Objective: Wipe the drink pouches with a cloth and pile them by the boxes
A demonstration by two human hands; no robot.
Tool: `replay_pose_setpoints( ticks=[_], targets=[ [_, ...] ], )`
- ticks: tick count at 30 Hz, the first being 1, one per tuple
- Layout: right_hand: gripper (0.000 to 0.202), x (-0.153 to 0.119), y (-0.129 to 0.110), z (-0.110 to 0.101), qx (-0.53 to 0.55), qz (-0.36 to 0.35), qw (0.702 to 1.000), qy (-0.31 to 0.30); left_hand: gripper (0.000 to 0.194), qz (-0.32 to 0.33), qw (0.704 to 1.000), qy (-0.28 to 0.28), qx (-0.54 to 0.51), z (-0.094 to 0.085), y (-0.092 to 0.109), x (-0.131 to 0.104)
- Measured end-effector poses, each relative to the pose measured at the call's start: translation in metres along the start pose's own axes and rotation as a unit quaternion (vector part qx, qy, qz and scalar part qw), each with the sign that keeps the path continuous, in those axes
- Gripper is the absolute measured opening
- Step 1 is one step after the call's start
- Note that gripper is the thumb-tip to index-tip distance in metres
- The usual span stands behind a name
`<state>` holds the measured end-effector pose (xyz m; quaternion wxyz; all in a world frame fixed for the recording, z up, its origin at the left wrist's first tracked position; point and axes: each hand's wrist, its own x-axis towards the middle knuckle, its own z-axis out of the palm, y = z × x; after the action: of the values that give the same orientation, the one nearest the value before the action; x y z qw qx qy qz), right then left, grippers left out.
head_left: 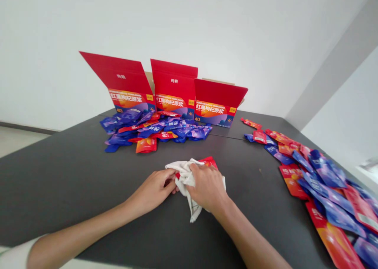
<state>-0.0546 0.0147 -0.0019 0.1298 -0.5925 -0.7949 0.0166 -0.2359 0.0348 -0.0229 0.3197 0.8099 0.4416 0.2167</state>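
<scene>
A red pouch (pixel 210 161) lies flat on the dark table, mostly hidden under a crumpled white cloth (pixel 185 167). My right hand (pixel 210 184) presses down on the cloth, its fingers closed on the fabric over the pouch. At the other side, my left hand (pixel 156 187) pinches the pouch's narrow red end, which just shows beside its fingertips. One corner of the cloth hangs toward me between the two hands.
Three red boxes (pixel 174 100) with raised lids stand at the back by the wall. In front of them lies a heap of blue and red pouches (pixel 165 128). A larger spread of pouches (pixel 325 198) runs down the right side of the table (pixel 85 174).
</scene>
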Motion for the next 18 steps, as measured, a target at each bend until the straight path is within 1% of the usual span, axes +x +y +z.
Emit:
replay_pose_setpoints(
  ticks=[3, 4, 5, 6, 8, 9, 10, 11, 13, 14, 15, 16, 18],
  targets=[
    [0.026, 0.0030, 0.0073, -0.0009, -0.034, 0.123, 0.992, 0.021, 0.019, 0.002, 1.000, -0.012, -0.010, -0.0002, 0.0041, 0.0000],
    [0.026, 0.0036, 0.0092, -0.0010, -0.041, 0.143, 0.989, 0.020, 0.019, 0.001, 1.000, -0.014, -0.005, -0.0006, 0.0055, 0.0001],
    [0.026, 0.0037, 0.0102, -0.0011, -0.044, 0.138, 0.989, 0.015, 0.019, 0.001, 1.000, -0.014, 0.002, -0.0010, 0.0065, 0.0002],
    [0.026, 0.0033, 0.0102, -0.0010, -0.042, 0.110, 0.993, 0.007, 0.019, 0.002, 1.000, -0.012, 0.011, -0.0014, 0.0072, 0.0004],
    [0.025, 0.0020, 0.0084, -0.0013, -0.033, 0.028, 0.999, -0.009, 0.017, 0.007, 1.000, -0.007, 0.029, -0.0023, 0.0077, 0.0004],
    [0.025, 0.0015, 0.0075, -0.0018, -0.030, 0.003, 0.999, -0.014, 0.016, 0.010, 0.999, -0.004, 0.037, -0.0028, 0.0078, 0.0003],
    [0.025, 0.0014, 0.0070, -0.0025, -0.032, 0.002, 0.999, -0.017, 0.016, 0.013, 0.999, -0.001, 0.045, -0.0032, 0.0079, 0.0000],
    [0.024, 0.0016, 0.0070, -0.0034, -0.039, 0.026, 0.999, -0.017, 0.017, 0.015, 0.999, 0.002, 0.051, -0.0036, 0.0080, -0.0004],
    [0.024, 0.0025, 0.0073, -0.0054, -0.060, 0.105, 0.993, -0.012, 0.017, 0.017, 0.998, 0.004, 0.058, -0.0041, 0.0085, -0.0011],
    [0.024, 0.0028, 0.0069, -0.0061, -0.068, 0.131, 0.989, -0.008, 0.018, 0.017, 0.998, 0.003, 0.060, -0.0041, 0.0086, -0.0013],
    [0.025, 0.0028, 0.0060, -0.0064, -0.070, 0.130, 0.989, -0.005, 0.017, 0.018, 0.998, 0.003, 0.061, -0.0039, 0.0087, -0.0013],
    [0.025, 0.0026, 0.0045, -0.0062, -0.066, 0.103, 0.992, -0.005, 0.017, 0.018, 0.998, 0.003, 0.060, -0.0035, 0.0087, -0.0012],
    [0.026, 0.0020, 0.0013, -0.0050, -0.050, 0.019, 0.998, -0.013, 0.018, 0.018, 0.998, 0.006, 0.060, -0.0026, 0.0088, -0.0008]
  ],
)
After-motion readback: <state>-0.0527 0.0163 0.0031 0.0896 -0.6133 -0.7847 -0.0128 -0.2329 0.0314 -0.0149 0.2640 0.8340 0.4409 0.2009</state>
